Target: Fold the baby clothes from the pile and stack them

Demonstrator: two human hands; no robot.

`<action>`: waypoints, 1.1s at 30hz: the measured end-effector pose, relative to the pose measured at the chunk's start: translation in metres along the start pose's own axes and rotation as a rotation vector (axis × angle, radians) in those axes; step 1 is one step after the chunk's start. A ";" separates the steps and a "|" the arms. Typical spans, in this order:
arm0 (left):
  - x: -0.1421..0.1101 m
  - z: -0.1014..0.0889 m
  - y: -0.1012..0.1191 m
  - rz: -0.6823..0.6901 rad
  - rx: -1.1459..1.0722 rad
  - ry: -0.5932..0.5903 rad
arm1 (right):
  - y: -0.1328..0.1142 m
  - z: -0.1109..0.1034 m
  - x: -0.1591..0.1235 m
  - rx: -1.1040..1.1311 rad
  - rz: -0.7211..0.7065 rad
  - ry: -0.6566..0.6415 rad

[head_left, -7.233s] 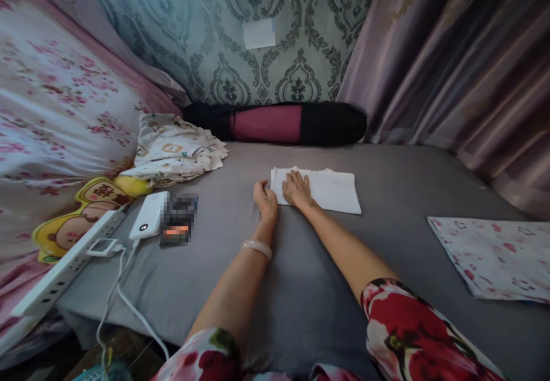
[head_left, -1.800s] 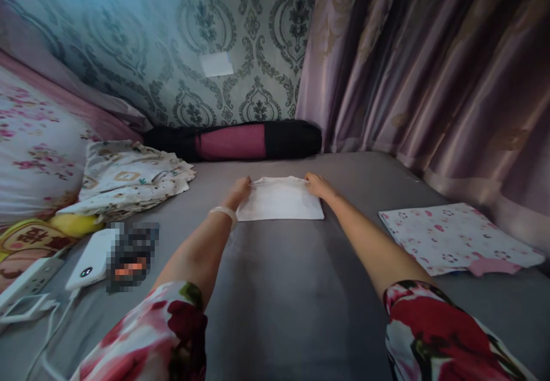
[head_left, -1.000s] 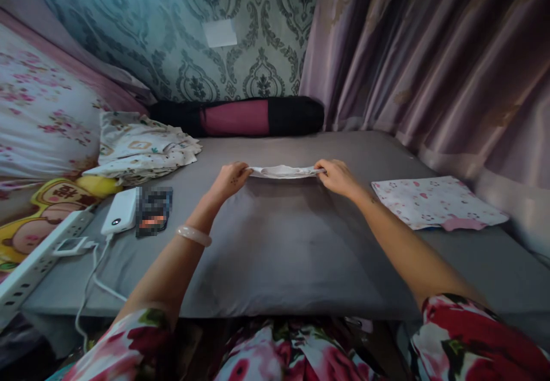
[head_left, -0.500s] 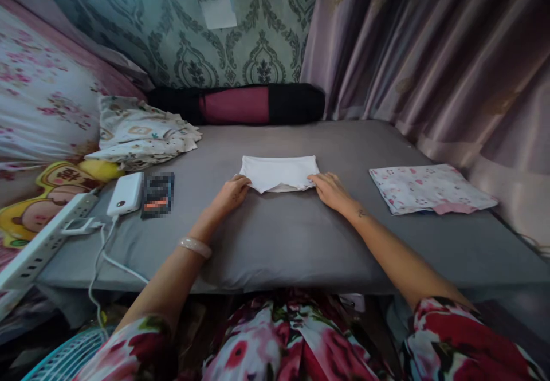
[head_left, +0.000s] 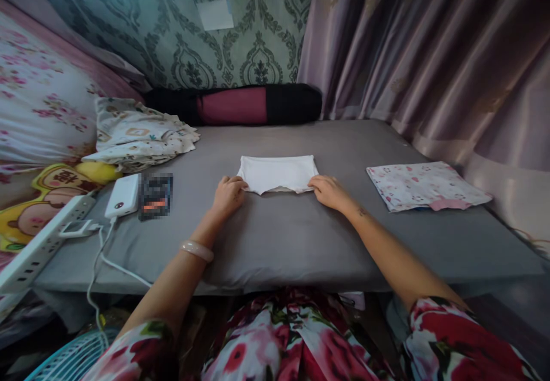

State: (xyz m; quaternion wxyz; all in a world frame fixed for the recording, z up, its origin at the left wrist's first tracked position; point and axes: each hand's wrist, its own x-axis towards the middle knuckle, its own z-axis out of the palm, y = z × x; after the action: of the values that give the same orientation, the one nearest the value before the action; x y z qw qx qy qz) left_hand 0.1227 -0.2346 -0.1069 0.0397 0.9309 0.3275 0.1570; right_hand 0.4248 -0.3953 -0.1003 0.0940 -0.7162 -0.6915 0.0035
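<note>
A small white folded garment (head_left: 277, 173) lies flat on the grey bed sheet (head_left: 279, 238) in front of me. Its near edge dips inward in the middle, like a neckline. My left hand (head_left: 230, 193) pinches the near left corner, with the fingertips on the cloth. At the near right corner, my right hand (head_left: 329, 191) grips the fabric between thumb and fingers. Off to the right rests a folded printed garment (head_left: 425, 185), white with pink patterns and a pink edge, apart from both hands.
On the left are a white power bank (head_left: 122, 195), a blurred phone-like object (head_left: 155, 196), a power strip (head_left: 47, 243) and cables. A crumpled printed cloth (head_left: 141, 134) lies behind them. A black and maroon roll (head_left: 234, 106) lines the wall; curtains (head_left: 412, 54) hang right.
The white garment's near edge is spread a little straighter, its left corner drawn slightly outward. My left hand has shifted a little left and nearer; both hands keep their hold.
</note>
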 end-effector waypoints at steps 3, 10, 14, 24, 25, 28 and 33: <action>0.016 -0.004 0.011 -0.122 0.039 0.030 | -0.011 -0.008 0.019 0.021 0.072 0.025; 0.068 0.014 0.052 -0.195 0.047 -0.035 | -0.049 0.003 0.079 0.054 0.104 0.089; 0.085 0.032 0.065 -0.172 0.039 -0.073 | -0.061 0.017 0.098 0.052 0.137 0.081; 0.099 0.050 0.064 -0.197 0.065 -0.038 | -0.068 0.036 0.110 0.022 0.183 0.067; 0.098 0.052 0.064 -0.196 0.067 -0.033 | -0.069 0.038 0.110 0.020 0.186 0.066; 0.095 0.057 0.063 -0.185 0.072 -0.010 | -0.071 0.042 0.107 0.009 0.193 0.065; 0.095 0.061 0.060 -0.170 0.063 -0.005 | -0.070 0.042 0.106 0.007 0.196 0.063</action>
State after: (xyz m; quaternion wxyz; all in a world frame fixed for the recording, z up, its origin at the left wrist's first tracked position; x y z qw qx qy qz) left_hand 0.2481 -0.2207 -0.1286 0.0245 0.9009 0.4100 0.1404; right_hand 0.3542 -0.2827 -0.1188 0.1176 -0.7797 -0.6150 -0.0074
